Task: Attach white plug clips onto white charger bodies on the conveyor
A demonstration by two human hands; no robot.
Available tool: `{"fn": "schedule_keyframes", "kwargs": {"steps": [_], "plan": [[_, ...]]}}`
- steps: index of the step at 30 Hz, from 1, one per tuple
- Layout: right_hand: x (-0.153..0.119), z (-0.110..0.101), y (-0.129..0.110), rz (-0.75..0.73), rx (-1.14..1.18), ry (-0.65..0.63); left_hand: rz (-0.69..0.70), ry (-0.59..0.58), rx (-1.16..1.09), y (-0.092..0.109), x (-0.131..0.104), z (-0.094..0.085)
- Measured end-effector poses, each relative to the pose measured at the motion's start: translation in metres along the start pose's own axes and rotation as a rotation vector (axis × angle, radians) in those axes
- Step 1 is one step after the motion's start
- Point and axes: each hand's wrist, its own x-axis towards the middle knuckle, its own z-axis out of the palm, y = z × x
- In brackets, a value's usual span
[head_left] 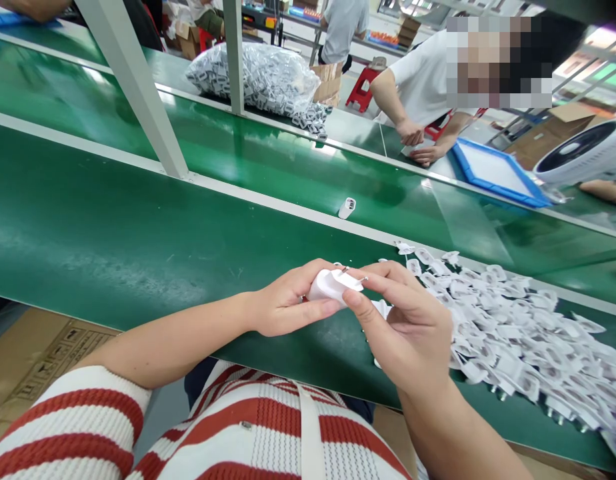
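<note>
Between my hands, above the green bench, is a white two-pin plug adapter [329, 287], its metal pins pointing up and to the right. My left hand [294, 298] grips its body from the left, thumb in front and fingers behind. On the pin end, my right hand [405, 310] pinches it with thumb and forefinger. Just beyond my right hand spreads a large heap of white plug parts [518, 327], several with metal pins showing. A single white charger housing [347, 208] lies farther off on the green belt, its open end toward the right.
A white metal post [138, 93] rises from the pale rail [268, 200] between bench and belt. Across the belt sit a clear bag of small parts [268, 77] and a blue tray [503, 173]. Opposite, a co-worker's hands [421, 143] hold a small white piece. A fan [578, 150] stands at right.
</note>
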Motion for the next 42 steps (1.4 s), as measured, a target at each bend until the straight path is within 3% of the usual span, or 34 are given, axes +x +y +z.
{"fn": "schedule_keyframes", "kwargs": {"steps": [4, 10, 12, 15, 17, 22, 23, 27, 28, 32, 36, 38, 40, 42], "plan": [[0.004, -0.003, 0.003, 0.050, -0.082, 0.001, -0.086, -0.011, 0.178, 0.003, 0.001, -0.001], [0.003, 0.001, 0.013, 0.331, 0.309, 0.078, -0.169, -0.061, 0.240, 0.000, 0.001, -0.002], [0.004, 0.001, 0.014, 0.292, 0.238, 0.093, -0.211, -0.040, 0.220, -0.002, 0.002, -0.001], [0.007, -0.003, 0.013, 0.066, -0.118, 0.055, -0.267, 0.001, 0.186, -0.003, 0.004, -0.001], [0.011, -0.006, 0.013, 0.006, -0.250, 0.014, -0.266, 0.004, 0.185, -0.003, 0.005, 0.000], [0.019, -0.007, 0.016, 0.389, 0.209, -0.095, -0.281, -0.018, 0.255, -0.002, 0.003, 0.000], [0.019, -0.006, 0.016, 0.380, 0.197, -0.077, -0.285, -0.008, 0.248, -0.002, 0.003, -0.001], [0.018, -0.002, 0.011, 0.076, -0.143, -0.006, -0.201, -0.001, 0.154, -0.004, 0.002, -0.003], [0.017, -0.002, 0.011, 0.059, -0.146, -0.019, -0.186, -0.007, 0.140, -0.003, 0.003, -0.004], [0.021, -0.003, 0.013, 0.370, 0.235, -0.047, -0.220, -0.015, 0.184, -0.002, 0.002, -0.007], [0.025, -0.009, 0.018, 0.634, 0.482, -0.088, -0.139, 0.011, 0.206, -0.002, 0.001, -0.007], [0.029, -0.016, 0.020, 0.606, 0.445, -0.070, -0.179, 0.017, 0.151, -0.004, 0.001, -0.007], [0.038, -0.031, 0.023, 0.454, 0.289, 0.007, -0.323, 0.068, 0.053, -0.006, 0.002, -0.008], [0.058, -0.057, 0.024, 0.274, 0.081, 0.127, -0.471, 0.192, -0.057, -0.010, 0.005, -0.012]]}}
